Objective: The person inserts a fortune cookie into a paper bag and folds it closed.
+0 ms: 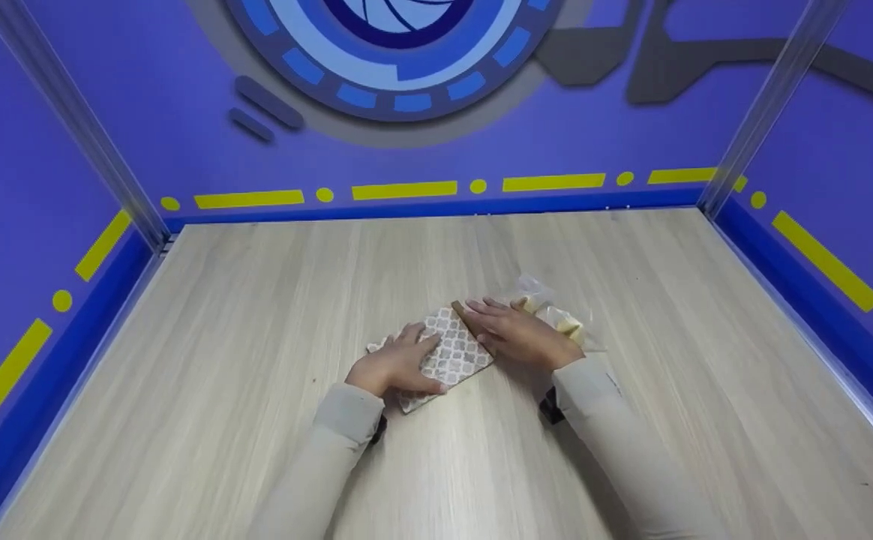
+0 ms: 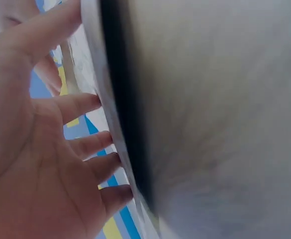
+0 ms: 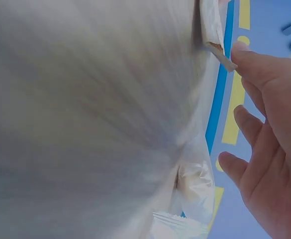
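Observation:
A flat grey-and-white patterned paper piece (image 1: 460,355), like a paper bag, lies tilted on the table, with a brown folded strip (image 1: 471,324) along its right end. My left hand (image 1: 399,363) rests on its left part, fingers spread and fingertips pressing the surface, as the left wrist view also shows. At the brown strip is my right hand (image 1: 520,334), its fingers extended. In the right wrist view its thumb (image 3: 257,67) touches the corner of the folded end (image 3: 222,56), while the other fingers stand apart from it.
Clear plastic packets (image 1: 570,327) with pale yellow contents lie just beyond and right of my right hand. The wood-grain table (image 1: 256,300) is enclosed by blue panels (image 1: 144,150) with yellow markings at the back and both sides.

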Action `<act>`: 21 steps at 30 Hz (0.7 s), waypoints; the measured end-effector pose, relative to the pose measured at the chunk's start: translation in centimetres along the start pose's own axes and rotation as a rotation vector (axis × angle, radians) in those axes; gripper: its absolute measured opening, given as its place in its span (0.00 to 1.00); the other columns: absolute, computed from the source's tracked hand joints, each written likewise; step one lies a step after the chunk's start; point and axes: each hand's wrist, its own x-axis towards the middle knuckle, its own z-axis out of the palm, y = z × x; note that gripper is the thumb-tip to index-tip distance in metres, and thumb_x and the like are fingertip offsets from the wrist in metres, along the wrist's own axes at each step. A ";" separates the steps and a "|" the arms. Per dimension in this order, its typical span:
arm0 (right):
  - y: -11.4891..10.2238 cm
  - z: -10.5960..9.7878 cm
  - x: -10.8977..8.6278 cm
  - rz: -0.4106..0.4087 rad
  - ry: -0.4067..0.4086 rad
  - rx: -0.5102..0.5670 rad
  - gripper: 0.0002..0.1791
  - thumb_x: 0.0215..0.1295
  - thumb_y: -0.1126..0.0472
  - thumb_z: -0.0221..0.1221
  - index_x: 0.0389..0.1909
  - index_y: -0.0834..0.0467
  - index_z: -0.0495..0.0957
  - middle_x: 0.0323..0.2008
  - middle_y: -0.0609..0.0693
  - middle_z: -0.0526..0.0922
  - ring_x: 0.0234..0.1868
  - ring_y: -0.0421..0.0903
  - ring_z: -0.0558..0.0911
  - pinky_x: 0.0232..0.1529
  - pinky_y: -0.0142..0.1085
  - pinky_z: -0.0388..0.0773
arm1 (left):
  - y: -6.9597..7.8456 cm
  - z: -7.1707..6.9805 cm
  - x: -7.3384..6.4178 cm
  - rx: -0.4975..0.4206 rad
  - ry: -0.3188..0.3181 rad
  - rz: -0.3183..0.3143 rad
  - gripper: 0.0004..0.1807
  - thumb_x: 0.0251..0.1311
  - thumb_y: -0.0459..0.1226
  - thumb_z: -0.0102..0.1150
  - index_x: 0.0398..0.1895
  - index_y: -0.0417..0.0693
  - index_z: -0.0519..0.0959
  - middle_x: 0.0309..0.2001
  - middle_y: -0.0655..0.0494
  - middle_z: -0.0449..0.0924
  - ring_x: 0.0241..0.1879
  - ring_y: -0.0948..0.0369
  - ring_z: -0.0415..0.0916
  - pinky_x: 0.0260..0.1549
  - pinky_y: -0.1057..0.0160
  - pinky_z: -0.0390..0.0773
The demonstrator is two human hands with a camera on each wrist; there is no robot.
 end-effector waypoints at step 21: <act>-0.6 0.7 -0.1 0.000 -0.188 -0.052 0.35 0.69 0.48 0.54 0.71 0.60 0.58 0.74 0.53 0.57 0.74 0.54 0.54 0.73 0.54 0.45 | -0.8 -1.9 0.7 -0.027 -0.144 -0.025 0.52 0.46 0.35 0.73 0.75 0.61 0.54 0.78 0.58 0.39 0.77 0.55 0.32 0.72 0.45 0.41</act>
